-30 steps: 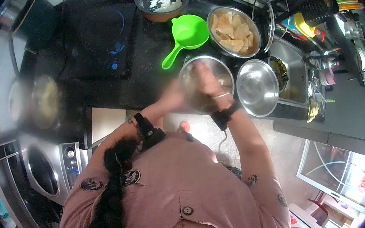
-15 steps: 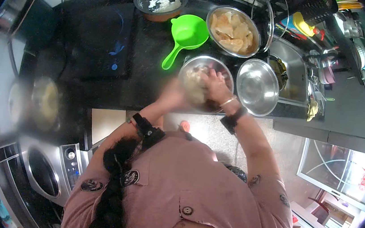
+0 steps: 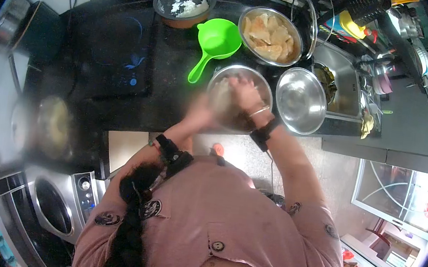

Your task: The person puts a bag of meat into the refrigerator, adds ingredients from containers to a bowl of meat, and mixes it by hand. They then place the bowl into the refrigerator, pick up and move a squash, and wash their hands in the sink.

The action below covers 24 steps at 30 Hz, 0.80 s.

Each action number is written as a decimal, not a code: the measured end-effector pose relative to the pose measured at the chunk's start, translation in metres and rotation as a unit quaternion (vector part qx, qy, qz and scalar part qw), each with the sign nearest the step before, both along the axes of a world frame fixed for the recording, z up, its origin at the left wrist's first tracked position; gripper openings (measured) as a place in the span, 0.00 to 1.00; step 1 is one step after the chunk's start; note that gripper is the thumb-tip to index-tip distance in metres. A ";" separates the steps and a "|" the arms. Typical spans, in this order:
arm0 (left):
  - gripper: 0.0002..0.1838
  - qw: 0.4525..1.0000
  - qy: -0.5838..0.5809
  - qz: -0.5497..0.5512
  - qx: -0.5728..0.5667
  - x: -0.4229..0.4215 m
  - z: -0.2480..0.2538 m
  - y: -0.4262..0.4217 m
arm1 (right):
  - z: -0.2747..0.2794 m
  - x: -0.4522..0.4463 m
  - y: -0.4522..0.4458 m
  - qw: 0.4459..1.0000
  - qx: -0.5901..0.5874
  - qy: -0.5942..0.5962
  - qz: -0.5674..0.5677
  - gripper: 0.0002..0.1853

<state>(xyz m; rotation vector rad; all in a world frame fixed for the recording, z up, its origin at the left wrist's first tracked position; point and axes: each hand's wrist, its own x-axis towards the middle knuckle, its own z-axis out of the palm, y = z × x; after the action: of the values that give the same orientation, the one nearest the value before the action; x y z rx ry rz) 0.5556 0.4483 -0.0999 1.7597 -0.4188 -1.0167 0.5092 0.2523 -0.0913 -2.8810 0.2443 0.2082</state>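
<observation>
A steel bowl (image 3: 266, 93) stands near the counter's front edge, holding a pale, soft-looking mass (image 3: 222, 96) that is partly blurred. My right hand (image 3: 246, 96) reaches down into this bowl with its fingers curled against the pale mass; what lies inside them is hidden. At the bowl's left side is my left hand (image 3: 200, 111), its fingers smeared by blur, so their hold cannot be made out. Just right of the bowl sits a second steel bowl (image 3: 302, 101) with a shiny bare inside.
A green strainer-shaped bowl with handle (image 3: 218, 39) lies behind my hands. Farther back are a dark pot (image 3: 182, 22) with white powder and a steel bowl (image 3: 297, 58) of pale orange slices. A sink (image 3: 349, 85) is at right, an induction cooktop (image 3: 112, 53) at left.
My right hand has shifted slightly left within the bowl and its fingers are more curled. My left hand stays by the bowl's left side. The view has tilted slightly.
</observation>
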 end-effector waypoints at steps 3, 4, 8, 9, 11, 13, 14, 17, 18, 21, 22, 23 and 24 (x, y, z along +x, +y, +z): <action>0.10 0.998 0.049 0.030 -0.009 -0.002 0.036 -0.001 | 0.039 -0.010 -0.015 0.997 0.068 0.026 -0.017 0.34; 0.10 0.998 0.050 0.032 -0.010 -0.002 0.026 -0.001 | 0.051 -0.014 -0.018 0.990 0.118 0.072 -0.029 0.34; 0.10 1.000 0.000 0.004 -0.003 -0.001 0.012 0.001 | 0.059 -0.043 0.006 0.995 -0.009 0.039 0.091 0.47; 0.10 1.000 -0.001 -0.008 0.005 0.000 0.014 0.000 | 0.057 -0.046 0.009 0.995 -0.063 0.042 0.072 0.50; 0.10 0.998 -0.033 -0.044 0.018 0.001 0.020 -0.001 | 0.043 -0.041 0.003 0.994 -0.094 0.050 0.036 0.50; 0.10 0.995 -0.064 -0.067 0.025 0.002 0.019 0.001 | 0.007 -0.028 -0.018 0.999 -0.042 0.000 0.005 0.44; 0.10 0.992 -0.088 -0.086 0.031 0.002 0.015 0.001 | 0.006 -0.024 -0.025 0.999 -0.040 -0.001 0.006 0.44; 0.10 0.996 -0.051 -0.065 0.019 0.003 0.022 0.000 | 0.007 -0.014 -0.032 0.992 0.123 0.006 -0.004 0.44; 0.10 0.999 -0.019 -0.044 0.010 0.002 0.023 0.000 | 0.013 -0.014 -0.024 0.992 0.123 0.008 -0.003 0.44; 0.10 0.998 0.038 -0.011 0.046 0.003 0.020 -0.004 | 0.062 -0.019 0.033 0.996 0.087 0.035 -0.002 0.52; 0.10 0.998 0.037 -0.012 0.045 0.003 0.016 -0.003 | 0.054 -0.015 0.039 0.996 0.086 0.034 -0.003 0.52; 0.10 0.999 -0.003 -0.028 0.039 0.003 0.012 -0.002 | 0.041 -0.011 0.042 0.998 0.054 0.029 0.000 0.51; 0.10 0.998 -0.023 -0.036 0.036 0.003 0.004 -0.001 | 0.033 -0.008 0.043 0.999 0.023 0.023 0.004 0.50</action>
<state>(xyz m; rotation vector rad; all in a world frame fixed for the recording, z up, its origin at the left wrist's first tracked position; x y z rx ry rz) 0.5583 0.4476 -0.0963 1.8468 -0.4826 -1.0549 0.5012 0.2951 -0.0581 -2.8339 0.2324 0.2796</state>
